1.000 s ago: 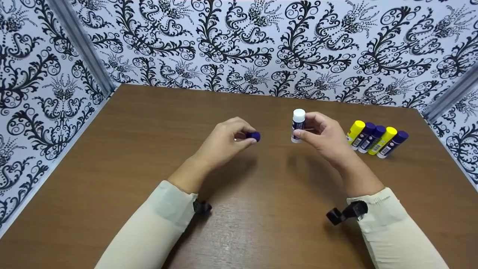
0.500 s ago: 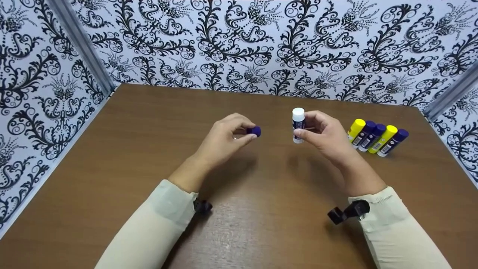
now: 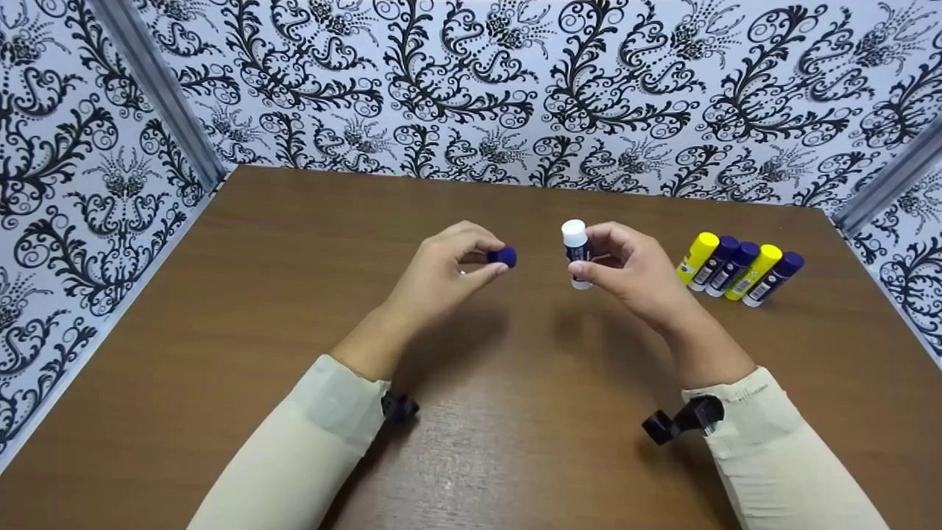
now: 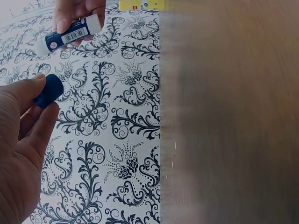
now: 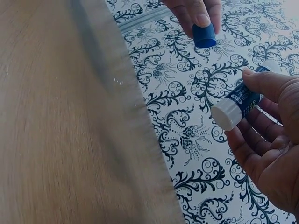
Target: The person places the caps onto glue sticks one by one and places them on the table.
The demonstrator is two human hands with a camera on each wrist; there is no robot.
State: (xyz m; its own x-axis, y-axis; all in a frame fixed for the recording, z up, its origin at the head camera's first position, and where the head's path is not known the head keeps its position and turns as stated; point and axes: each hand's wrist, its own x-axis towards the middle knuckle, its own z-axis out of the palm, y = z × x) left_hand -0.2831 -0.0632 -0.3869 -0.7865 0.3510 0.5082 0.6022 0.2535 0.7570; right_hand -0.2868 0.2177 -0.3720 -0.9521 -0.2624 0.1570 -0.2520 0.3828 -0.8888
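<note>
Between thumb and fingertips, my left hand [image 3: 438, 276] pinches a dark blue cap [image 3: 503, 257] above the table. The cap's open end shows in the right wrist view, where the cap [image 5: 204, 35] points downward. My right hand [image 3: 640, 276] grips a glue stick [image 3: 578, 254] with a dark blue label, its white end up and the stick nearly upright. In the left wrist view the barcode on the glue stick [image 4: 74, 35] is visible. A gap separates the cap from the stick, which stand at similar height in the head view.
On the brown table [image 3: 294, 235], to the right of my right hand, several yellow and dark blue capped glue sticks [image 3: 745, 269] lie side by side in a row. A patterned wall [image 3: 471, 88] borders the table's far edge, and another patterned panel [image 3: 59, 184] runs along the left.
My right hand has shifted a little to the left with the glue stick, closer to the cap. My left hand, still pinching the cap, has hardly moved.
</note>
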